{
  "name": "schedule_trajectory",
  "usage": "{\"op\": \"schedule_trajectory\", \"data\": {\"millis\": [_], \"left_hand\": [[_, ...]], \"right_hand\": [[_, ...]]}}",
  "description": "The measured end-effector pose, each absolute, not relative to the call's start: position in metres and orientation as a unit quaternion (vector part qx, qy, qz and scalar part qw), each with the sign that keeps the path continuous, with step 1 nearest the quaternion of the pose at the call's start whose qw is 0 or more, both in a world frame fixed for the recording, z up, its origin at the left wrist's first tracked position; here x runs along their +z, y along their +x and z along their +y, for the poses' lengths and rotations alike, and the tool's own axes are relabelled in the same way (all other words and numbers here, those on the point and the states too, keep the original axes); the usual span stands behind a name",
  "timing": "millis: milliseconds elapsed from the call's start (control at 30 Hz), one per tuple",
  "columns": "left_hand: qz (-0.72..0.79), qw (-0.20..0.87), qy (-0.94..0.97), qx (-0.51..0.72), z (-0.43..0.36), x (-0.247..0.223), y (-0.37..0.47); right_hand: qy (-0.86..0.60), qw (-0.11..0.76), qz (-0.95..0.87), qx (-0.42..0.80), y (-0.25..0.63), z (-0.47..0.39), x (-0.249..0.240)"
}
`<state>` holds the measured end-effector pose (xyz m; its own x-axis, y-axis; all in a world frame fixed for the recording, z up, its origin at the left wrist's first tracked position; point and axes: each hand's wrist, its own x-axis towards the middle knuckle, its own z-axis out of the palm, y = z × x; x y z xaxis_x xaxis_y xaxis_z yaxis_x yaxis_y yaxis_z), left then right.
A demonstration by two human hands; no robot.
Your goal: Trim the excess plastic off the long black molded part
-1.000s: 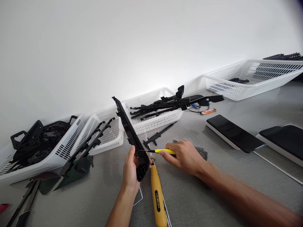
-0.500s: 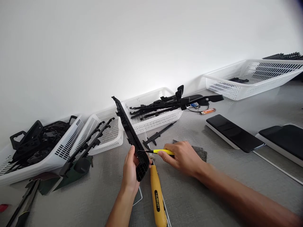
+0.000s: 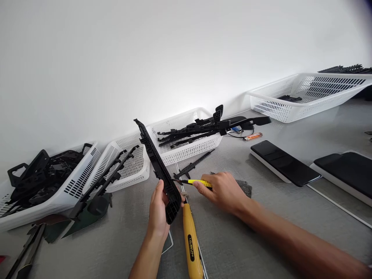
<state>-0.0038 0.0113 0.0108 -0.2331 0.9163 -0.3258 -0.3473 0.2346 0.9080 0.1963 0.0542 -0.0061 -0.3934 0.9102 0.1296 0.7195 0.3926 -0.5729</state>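
Observation:
My left hand grips the lower part of a long black plastic trim piece, its ribbed inner side turned up and its far end tilted up to the left. My right hand is closed round the yellow handle of a craft knife. The knife's tip points left and meets the trim piece's right edge, or lies very close to it. Under the hands lies a tool with a thick yellow handle; its shaft runs behind the trim piece. Just beyond the knife is a black caliper.
White baskets with black plastic parts line the wall. Another white basket stands far right. Two black phones on white blocks and a battery lie right. Sandpaper and a pliers-like tool are at left.
The knife tip has shifted slightly up along the trim piece, from its ribbed inner face to its right edge. Both hands keep their grip; the whole view has shifted a little.

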Motion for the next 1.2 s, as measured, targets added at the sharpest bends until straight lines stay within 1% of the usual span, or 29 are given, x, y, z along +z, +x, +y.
{"op": "schedule_trajectory", "data": {"millis": [200,433,600,700,767,900,1033,1200], "left_hand": [[0.553,0.567,0.247,0.558,0.011,0.011,-0.005],[0.543,0.567,0.258,0.563,0.011,0.01,-0.006],[0.55,0.562,0.248,0.566,0.01,0.009,-0.007],[0.547,0.561,0.253,0.567,0.01,0.01,-0.007],[0.548,0.557,0.254,0.57,0.01,0.01,-0.007],[0.54,0.572,0.262,0.559,0.011,0.009,-0.01],[0.532,0.588,0.269,0.547,0.014,0.006,-0.014],[0.533,0.577,0.282,0.551,0.014,0.005,-0.013]], "right_hand": [[-0.45,0.226,-0.833,0.229,0.194,0.051,-0.008],[-0.484,0.225,-0.818,0.213,0.195,0.052,-0.009],[-0.445,0.225,-0.839,0.218,0.194,0.051,-0.01],[-0.477,0.24,-0.82,0.206,0.198,0.055,-0.011],[-0.477,0.248,-0.815,0.216,0.203,0.058,-0.011],[-0.418,0.239,-0.842,0.244,0.209,0.062,-0.009],[-0.422,0.239,-0.837,0.253,0.21,0.064,-0.009],[-0.418,0.235,-0.837,0.262,0.211,0.071,-0.015]]}}
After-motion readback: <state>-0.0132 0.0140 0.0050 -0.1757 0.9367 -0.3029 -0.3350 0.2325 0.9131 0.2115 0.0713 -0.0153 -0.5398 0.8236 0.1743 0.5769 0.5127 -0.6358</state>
